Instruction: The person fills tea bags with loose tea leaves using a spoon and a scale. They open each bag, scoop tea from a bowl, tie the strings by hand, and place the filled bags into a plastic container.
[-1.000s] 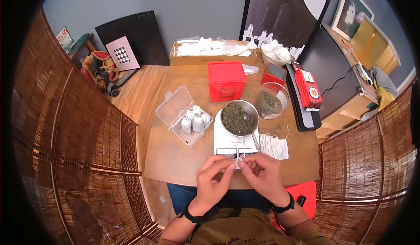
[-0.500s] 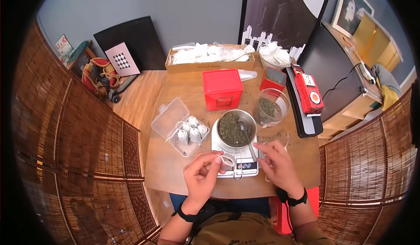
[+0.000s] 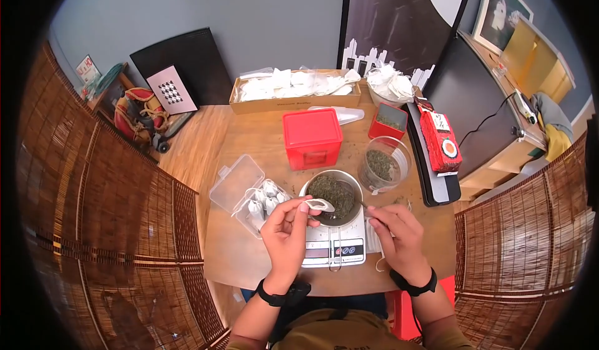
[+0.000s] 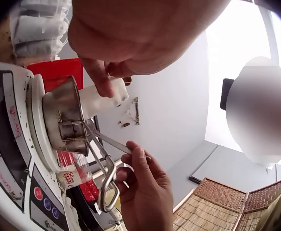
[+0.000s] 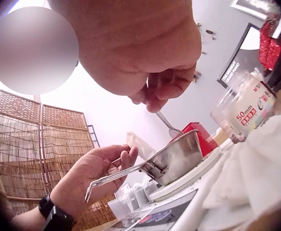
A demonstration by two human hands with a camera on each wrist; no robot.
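Observation:
My left hand [image 3: 286, 231] pinches a small white drawstring bag [image 3: 321, 205], its mouth spread open, over the near left rim of a metal pan [image 4: 69, 115]. Dried green leaves [image 3: 332, 191] fill much of the pan, which sits on a white kitchen scale [image 3: 318, 256] with its wire handle toward me. At the pan's right side, my right hand [image 3: 400, 232] grips the handle of a metal spoon [image 4: 114, 143] between thumb and fingers. In the right wrist view the spoon's lower end dips behind the pan rim.
A clear lidded box [image 3: 236, 181] with several filled bags [image 3: 269, 189] lies open at left. Behind stand a red canister [image 3: 312, 139], a clear tub of leaves [image 3: 390, 174] and a small red tin [image 3: 388, 122]. Flat white bags [image 5: 256, 168] lie right of the scale.
Both hands were at the bag; my right hand has left it, moved right and taken hold of the spoon. My left hand has brought the opened bag forward to the pan.

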